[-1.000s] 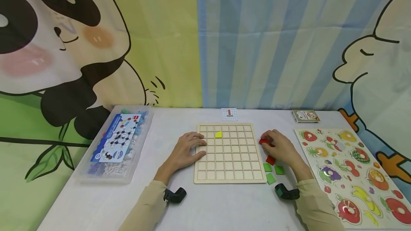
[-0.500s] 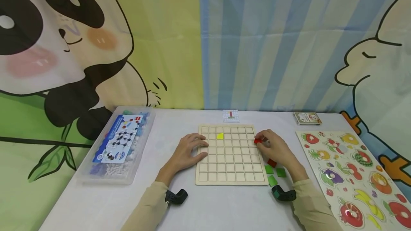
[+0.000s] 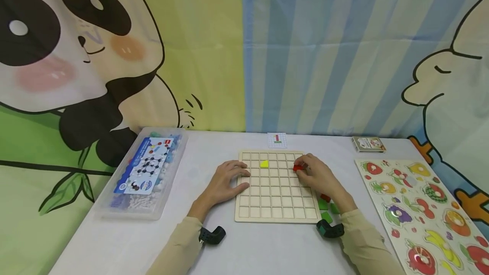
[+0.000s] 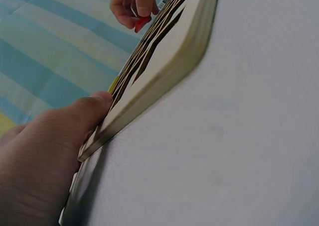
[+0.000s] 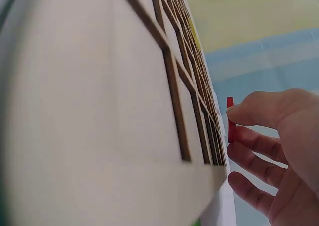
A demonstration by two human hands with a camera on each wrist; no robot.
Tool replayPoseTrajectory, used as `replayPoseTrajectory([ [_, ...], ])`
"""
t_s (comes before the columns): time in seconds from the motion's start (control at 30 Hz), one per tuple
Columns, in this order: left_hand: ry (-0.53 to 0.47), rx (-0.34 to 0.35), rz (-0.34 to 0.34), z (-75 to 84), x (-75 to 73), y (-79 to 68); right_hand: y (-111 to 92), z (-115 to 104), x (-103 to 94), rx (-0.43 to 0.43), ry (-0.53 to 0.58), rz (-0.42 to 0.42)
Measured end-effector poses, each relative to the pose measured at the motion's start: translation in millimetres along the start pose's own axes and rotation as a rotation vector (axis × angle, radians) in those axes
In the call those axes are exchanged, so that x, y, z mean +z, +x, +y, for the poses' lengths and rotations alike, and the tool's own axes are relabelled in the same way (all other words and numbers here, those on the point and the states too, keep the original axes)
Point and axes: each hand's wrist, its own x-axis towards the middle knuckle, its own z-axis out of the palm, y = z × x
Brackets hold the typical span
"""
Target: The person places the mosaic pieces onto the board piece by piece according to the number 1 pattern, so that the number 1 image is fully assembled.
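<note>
Tabletop (image 3: 275,251): under grid board (image 3: 278,220). Left hand (image 3: 223,183): at board's left edge, fingers relaxed. Right hand (image 3: 321,176): over board's right side, fingers pinching red tile (image 3: 297,167). Yellow tile (image 3: 264,164): on board, toward far-left corner. Apparent step: placing red tile; next move likely calls for cell alignment.

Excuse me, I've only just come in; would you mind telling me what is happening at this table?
A person's right hand pinches a red tile above a gridded wooden board, while the left hand rests at the board's left edge. One yellow tile is on the grid. Another red tile and some green tiles lie by the board's right side.
</note>
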Motion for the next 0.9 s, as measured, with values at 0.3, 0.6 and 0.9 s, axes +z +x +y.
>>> replayPoseTrajectory([
  [0.3, -0.01, 0.015, 0.015, 1.3, -0.4, -0.6, 14.0, -14.1, 5.6, -0.052, -0.003, -0.022],
  [0.6, -0.019, -0.004, -0.004, 2.9, -1.0, -1.0, 27.1, -19.2, 11.7, -0.07, -0.008, -0.063],
  [0.9, -0.001, -0.005, -0.003, 4.2, -1.0, -0.5, 40.8, -21.3, 21.6, -0.041, 0.006, -0.104],
])
